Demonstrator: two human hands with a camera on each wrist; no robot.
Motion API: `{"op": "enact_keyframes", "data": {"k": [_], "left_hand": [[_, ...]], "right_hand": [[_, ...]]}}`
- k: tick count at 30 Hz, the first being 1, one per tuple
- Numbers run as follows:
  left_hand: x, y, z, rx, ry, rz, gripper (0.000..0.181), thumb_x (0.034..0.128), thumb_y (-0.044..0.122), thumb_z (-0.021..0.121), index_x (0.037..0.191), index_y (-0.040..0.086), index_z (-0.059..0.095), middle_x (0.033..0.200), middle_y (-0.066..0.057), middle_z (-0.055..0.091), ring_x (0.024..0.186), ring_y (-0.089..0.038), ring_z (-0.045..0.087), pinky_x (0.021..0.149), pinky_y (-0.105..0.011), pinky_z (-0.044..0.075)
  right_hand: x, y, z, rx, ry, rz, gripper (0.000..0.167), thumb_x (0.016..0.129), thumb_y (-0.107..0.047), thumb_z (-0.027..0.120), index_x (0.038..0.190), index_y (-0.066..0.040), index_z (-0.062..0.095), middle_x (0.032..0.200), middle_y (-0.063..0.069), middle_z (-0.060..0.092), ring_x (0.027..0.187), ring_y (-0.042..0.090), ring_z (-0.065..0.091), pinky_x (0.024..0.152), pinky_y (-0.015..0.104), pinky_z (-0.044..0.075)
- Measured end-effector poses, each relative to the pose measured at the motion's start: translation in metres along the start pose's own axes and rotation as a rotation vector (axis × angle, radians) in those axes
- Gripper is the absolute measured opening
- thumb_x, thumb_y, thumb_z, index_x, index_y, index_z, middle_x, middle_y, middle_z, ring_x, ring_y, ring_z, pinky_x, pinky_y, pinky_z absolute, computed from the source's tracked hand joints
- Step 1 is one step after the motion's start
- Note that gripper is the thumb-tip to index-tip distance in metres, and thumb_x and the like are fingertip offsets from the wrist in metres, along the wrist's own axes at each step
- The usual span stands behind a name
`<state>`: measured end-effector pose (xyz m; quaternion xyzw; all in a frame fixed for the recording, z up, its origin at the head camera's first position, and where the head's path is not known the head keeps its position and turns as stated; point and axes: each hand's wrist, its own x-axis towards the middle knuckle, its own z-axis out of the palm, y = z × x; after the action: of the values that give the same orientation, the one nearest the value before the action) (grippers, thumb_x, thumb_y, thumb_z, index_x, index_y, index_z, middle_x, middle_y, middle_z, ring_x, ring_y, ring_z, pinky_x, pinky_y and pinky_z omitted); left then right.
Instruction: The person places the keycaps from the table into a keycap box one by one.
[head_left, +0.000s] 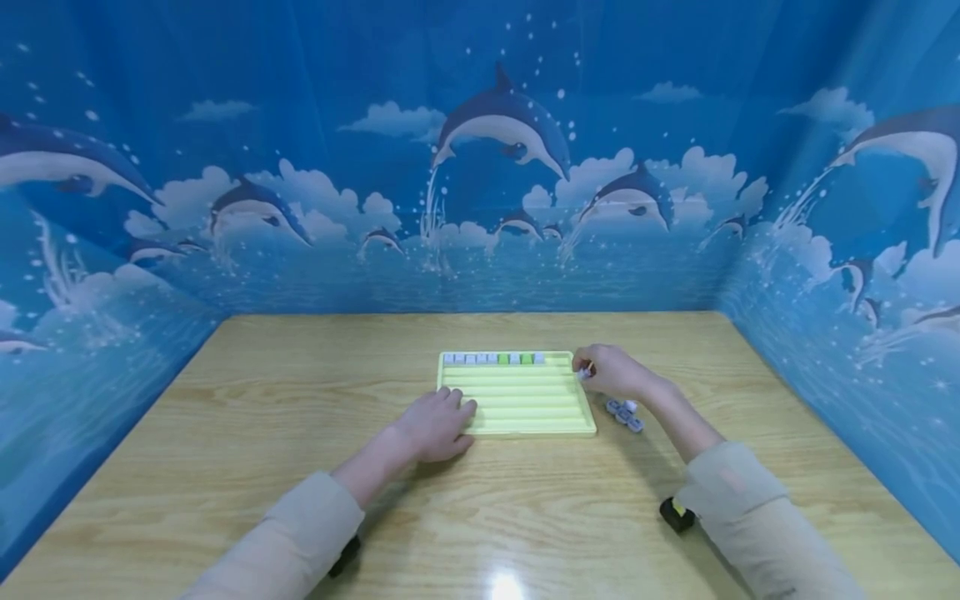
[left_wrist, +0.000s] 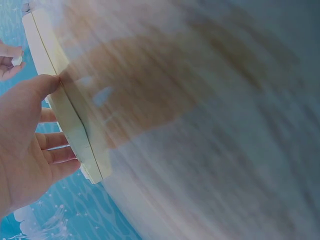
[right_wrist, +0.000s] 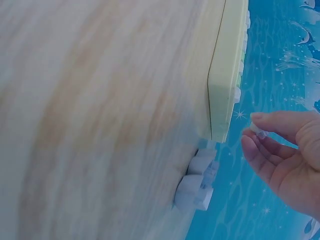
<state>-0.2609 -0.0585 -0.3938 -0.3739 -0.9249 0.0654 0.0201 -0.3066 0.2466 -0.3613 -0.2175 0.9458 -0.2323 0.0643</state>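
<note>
A pale yellow tray (head_left: 525, 406) with ridged rows lies on the table. White and green keycaps (head_left: 503, 359) line its back row from the left, leaving the row's right end bare. My left hand (head_left: 437, 423) rests on the tray's front left corner, fingers extended over the rim and thumb at the front edge. Beside the tray's back right corner, my right hand (head_left: 613, 372) pinches a small white keycap (right_wrist: 259, 131) between thumb and fingers, held above the table. Several loose keycaps (head_left: 624, 414) lie just right of the tray, some upturned with their hollow undersides showing.
Wood-grain tabletop (head_left: 480, 508) surrounds the tray. A blue curtain (head_left: 480, 275) printed with dolphins encloses the back and both sides. Black wrist devices (head_left: 677, 515) hang under the rolled sleeves.
</note>
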Motion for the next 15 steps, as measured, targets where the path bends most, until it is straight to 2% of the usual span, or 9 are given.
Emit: {"op": "enact_keyframes", "data": {"k": [6, 15], "left_hand": [[-0.0003, 0.0002, -0.0013, -0.006, -0.002, 0.001, 0.044, 0.0922, 0.038, 0.052, 0.121, 0.005, 0.052, 0.103, -0.013, 0.054, 0.092, -0.024, 0.051, 0.083, -0.036, 0.045], [-0.0007, 0.0002, -0.0013, -0.003, 0.002, 0.003, 0.044, 0.0918, 0.038, 0.052, 0.12, 0.005, 0.052, 0.102, -0.013, 0.054, 0.091, -0.024, 0.051, 0.081, -0.036, 0.046]], "right_hand": [[0.0019, -0.0042, 0.0012, -0.018, 0.021, 0.009, 0.016, 0.083, 0.002, 0.059, 0.099, 0.001, 0.058, 0.088, 0.006, 0.058, 0.076, 0.018, 0.051, 0.069, 0.033, 0.046], [0.0055, -0.0041, 0.0045, -0.009, 0.061, -0.005, 0.021, 0.086, 0.0, 0.056, 0.107, 0.003, 0.06, 0.1, 0.012, 0.061, 0.088, 0.023, 0.057, 0.07, 0.033, 0.049]]}}
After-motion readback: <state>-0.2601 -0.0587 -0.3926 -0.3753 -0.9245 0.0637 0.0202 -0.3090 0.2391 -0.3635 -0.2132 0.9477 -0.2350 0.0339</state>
